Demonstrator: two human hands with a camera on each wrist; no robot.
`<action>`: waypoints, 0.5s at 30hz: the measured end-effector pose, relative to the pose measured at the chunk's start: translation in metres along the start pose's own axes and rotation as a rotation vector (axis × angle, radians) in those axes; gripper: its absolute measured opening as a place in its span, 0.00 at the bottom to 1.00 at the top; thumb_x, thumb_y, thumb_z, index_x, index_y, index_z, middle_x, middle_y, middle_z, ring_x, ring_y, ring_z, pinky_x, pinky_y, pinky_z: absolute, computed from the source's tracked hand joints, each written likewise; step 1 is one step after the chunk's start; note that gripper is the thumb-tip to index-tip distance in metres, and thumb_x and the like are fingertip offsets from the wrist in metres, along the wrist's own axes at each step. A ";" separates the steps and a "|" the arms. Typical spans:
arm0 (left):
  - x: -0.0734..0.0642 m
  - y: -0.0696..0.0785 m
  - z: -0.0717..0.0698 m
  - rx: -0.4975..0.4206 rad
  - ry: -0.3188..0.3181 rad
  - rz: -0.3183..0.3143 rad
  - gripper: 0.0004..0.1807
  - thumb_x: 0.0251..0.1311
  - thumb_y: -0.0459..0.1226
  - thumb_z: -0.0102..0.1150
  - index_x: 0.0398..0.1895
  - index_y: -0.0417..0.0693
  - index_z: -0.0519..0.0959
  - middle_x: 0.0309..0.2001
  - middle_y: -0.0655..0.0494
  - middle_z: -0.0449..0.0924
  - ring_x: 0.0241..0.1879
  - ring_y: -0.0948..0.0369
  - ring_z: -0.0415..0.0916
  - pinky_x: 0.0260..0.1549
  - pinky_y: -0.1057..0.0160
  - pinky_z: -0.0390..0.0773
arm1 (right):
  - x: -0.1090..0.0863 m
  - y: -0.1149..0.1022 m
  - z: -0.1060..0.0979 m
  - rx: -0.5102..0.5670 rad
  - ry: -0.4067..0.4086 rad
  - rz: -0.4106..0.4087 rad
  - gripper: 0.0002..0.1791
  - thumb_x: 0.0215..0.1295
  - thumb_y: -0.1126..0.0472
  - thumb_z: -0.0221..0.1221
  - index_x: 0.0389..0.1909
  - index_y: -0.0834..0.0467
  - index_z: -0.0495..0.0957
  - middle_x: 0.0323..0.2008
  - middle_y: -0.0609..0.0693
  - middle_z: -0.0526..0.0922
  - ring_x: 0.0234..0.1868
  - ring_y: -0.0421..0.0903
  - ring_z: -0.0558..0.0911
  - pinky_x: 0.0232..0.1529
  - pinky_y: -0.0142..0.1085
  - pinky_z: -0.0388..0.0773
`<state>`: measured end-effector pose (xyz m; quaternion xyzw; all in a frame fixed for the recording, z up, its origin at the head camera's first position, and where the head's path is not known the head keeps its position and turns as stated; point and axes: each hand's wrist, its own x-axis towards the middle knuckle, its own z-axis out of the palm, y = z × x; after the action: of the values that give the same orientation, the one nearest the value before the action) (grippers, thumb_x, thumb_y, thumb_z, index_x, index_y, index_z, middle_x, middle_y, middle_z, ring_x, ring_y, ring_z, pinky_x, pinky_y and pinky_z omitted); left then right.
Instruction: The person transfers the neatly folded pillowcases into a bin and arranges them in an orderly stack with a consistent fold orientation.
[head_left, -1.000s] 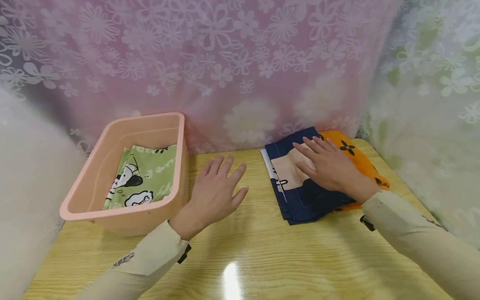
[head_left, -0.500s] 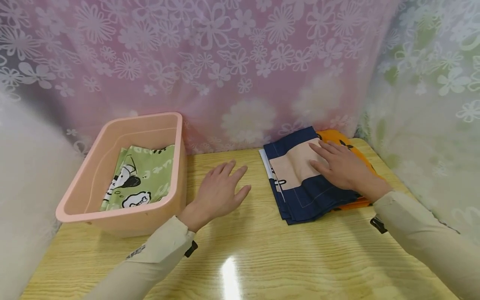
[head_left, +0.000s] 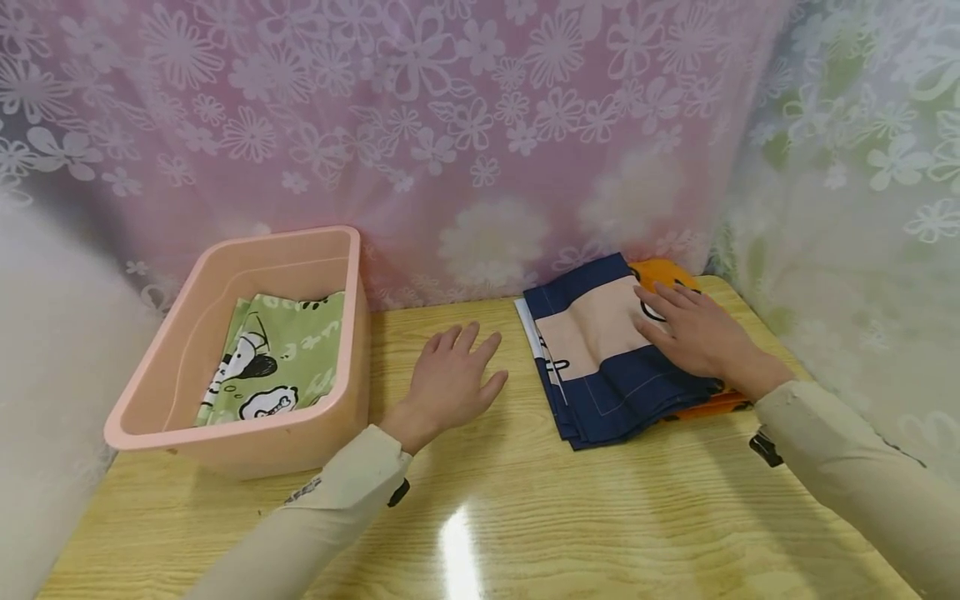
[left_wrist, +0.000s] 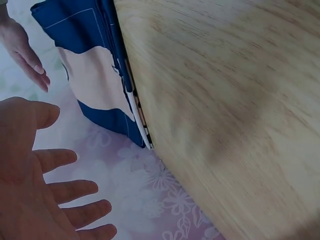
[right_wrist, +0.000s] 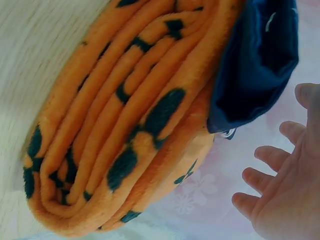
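My left hand [head_left: 448, 385] hovers over the wooden table between the basin and the folded cloths, fingers spread and holding nothing. A folded navy cloth with a beige panel [head_left: 592, 325] lies at the right, partly on top of a thick folded orange blanket [right_wrist: 135, 125] with dark leaf-like marks. Above the navy cloth's right edge is my right hand [head_left: 693, 333], its fingers extended and apart from the fabric in the right wrist view. In the left wrist view, the left hand [left_wrist: 35, 170] shows an empty palm. The right hand covers part of the blanket in the head view.
A pink plastic basin [head_left: 352, 333] stands at the left with a folded green cartoon-print cloth [head_left: 300, 358] inside. A pink floral curtain [head_left: 420, 150] hangs behind the wooden table [head_left: 525, 517], and a pale floral curtain [head_left: 847, 233] hangs at the right.
My right hand has drawn back to the right, uncovering more of the beige panel. The left hand has drifted slightly right, farther from the basin. The cloths stay put.
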<state>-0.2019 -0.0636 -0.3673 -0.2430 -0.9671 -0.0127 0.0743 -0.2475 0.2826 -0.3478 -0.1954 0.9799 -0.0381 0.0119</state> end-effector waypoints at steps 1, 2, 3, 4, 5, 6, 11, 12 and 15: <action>0.002 0.001 0.002 0.013 -0.011 0.002 0.29 0.69 0.57 0.41 0.69 0.56 0.65 0.68 0.47 0.62 0.64 0.46 0.61 0.61 0.44 0.61 | -0.001 0.001 0.001 -0.001 -0.003 0.004 0.37 0.75 0.40 0.39 0.74 0.59 0.50 0.70 0.69 0.53 0.69 0.68 0.52 0.65 0.61 0.44; 0.003 0.002 0.003 0.023 -0.017 0.003 0.30 0.69 0.57 0.40 0.69 0.57 0.65 0.68 0.47 0.62 0.65 0.46 0.60 0.61 0.44 0.61 | -0.001 0.003 0.001 -0.007 -0.004 0.005 0.37 0.75 0.40 0.38 0.74 0.59 0.50 0.70 0.69 0.53 0.68 0.68 0.52 0.65 0.61 0.44; 0.005 0.003 0.005 0.028 -0.024 0.003 0.30 0.69 0.58 0.40 0.70 0.58 0.65 0.68 0.48 0.62 0.65 0.46 0.60 0.61 0.44 0.60 | -0.002 0.004 0.002 -0.011 -0.006 0.006 0.37 0.74 0.40 0.38 0.74 0.59 0.50 0.70 0.69 0.52 0.68 0.68 0.52 0.65 0.61 0.44; 0.006 0.004 0.007 0.034 -0.032 0.005 0.30 0.69 0.58 0.39 0.70 0.58 0.65 0.68 0.48 0.61 0.65 0.46 0.59 0.61 0.44 0.59 | -0.002 0.005 0.003 -0.015 -0.009 0.007 0.37 0.74 0.39 0.37 0.74 0.59 0.50 0.70 0.69 0.52 0.68 0.68 0.52 0.65 0.61 0.44; 0.008 0.006 0.009 0.037 -0.038 0.005 0.30 0.69 0.58 0.39 0.70 0.58 0.65 0.68 0.47 0.61 0.65 0.46 0.59 0.61 0.44 0.59 | -0.003 0.006 0.003 -0.016 -0.012 0.008 0.37 0.75 0.39 0.37 0.74 0.59 0.51 0.70 0.69 0.52 0.68 0.68 0.52 0.65 0.61 0.44; 0.010 0.007 0.010 0.035 -0.047 0.005 0.30 0.69 0.59 0.39 0.70 0.58 0.65 0.68 0.47 0.61 0.65 0.47 0.59 0.61 0.44 0.60 | -0.004 0.006 0.003 -0.009 -0.020 0.008 0.37 0.75 0.39 0.36 0.74 0.59 0.50 0.70 0.70 0.51 0.68 0.68 0.52 0.65 0.60 0.44; 0.019 0.014 0.017 -0.090 -0.111 -0.031 0.30 0.70 0.58 0.37 0.70 0.58 0.63 0.66 0.47 0.63 0.63 0.48 0.62 0.57 0.46 0.66 | -0.001 0.012 0.002 0.180 -0.088 0.034 0.38 0.75 0.40 0.36 0.75 0.61 0.44 0.71 0.71 0.45 0.70 0.68 0.45 0.65 0.62 0.39; 0.021 0.015 0.019 -0.132 -0.122 -0.041 0.30 0.70 0.58 0.37 0.70 0.57 0.63 0.66 0.47 0.64 0.62 0.48 0.62 0.55 0.46 0.68 | -0.001 0.014 0.001 0.240 -0.099 0.042 0.39 0.75 0.40 0.37 0.75 0.62 0.43 0.71 0.71 0.44 0.70 0.69 0.44 0.65 0.63 0.39; 0.027 0.017 0.022 -0.252 -0.151 -0.069 0.30 0.71 0.56 0.38 0.70 0.54 0.62 0.64 0.48 0.65 0.60 0.48 0.66 0.52 0.47 0.71 | 0.001 0.021 0.000 0.392 -0.112 0.047 0.38 0.76 0.43 0.38 0.74 0.64 0.42 0.71 0.70 0.44 0.70 0.70 0.44 0.63 0.65 0.42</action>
<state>-0.2204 -0.0342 -0.3855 -0.2173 -0.9684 -0.1183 -0.0301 -0.2566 0.3012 -0.3491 -0.1682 0.9559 -0.2167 0.1048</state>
